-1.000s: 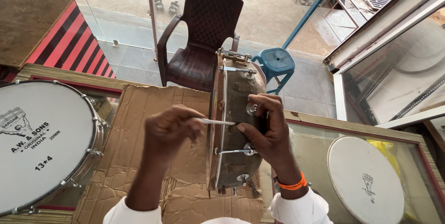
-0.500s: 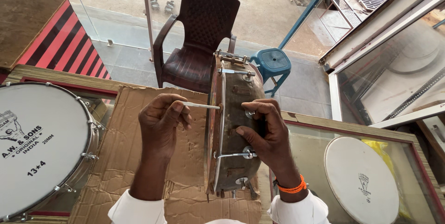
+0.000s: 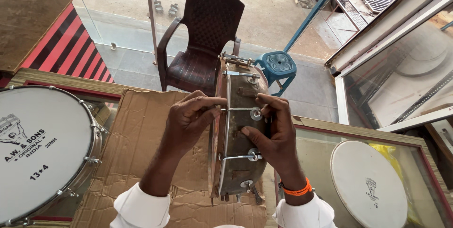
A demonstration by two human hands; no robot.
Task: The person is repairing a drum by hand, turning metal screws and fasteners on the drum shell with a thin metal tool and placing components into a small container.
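A small metal drum shell (image 3: 238,129) stands on its edge on a sheet of brown cardboard (image 3: 137,138), with several thin tension rods running across its side. My left hand (image 3: 188,122) pinches the left end of one rod (image 3: 240,109) at the drum's left rim. Against the shell's right side lies my right hand (image 3: 271,133), its fingers closed around the round nut at that rod's right end. An orange band circles my right wrist.
A large white-headed drum (image 3: 40,145) lies at the left on the glass-topped counter. A smaller white drum head (image 3: 368,183) lies at the right. Beyond the counter stand a dark brown plastic chair (image 3: 203,44) and a blue stool (image 3: 278,65).
My left hand held a loose rod left of the drum; it has carried the rod in, and the rod now lies across the shell. My view has shifted slightly.
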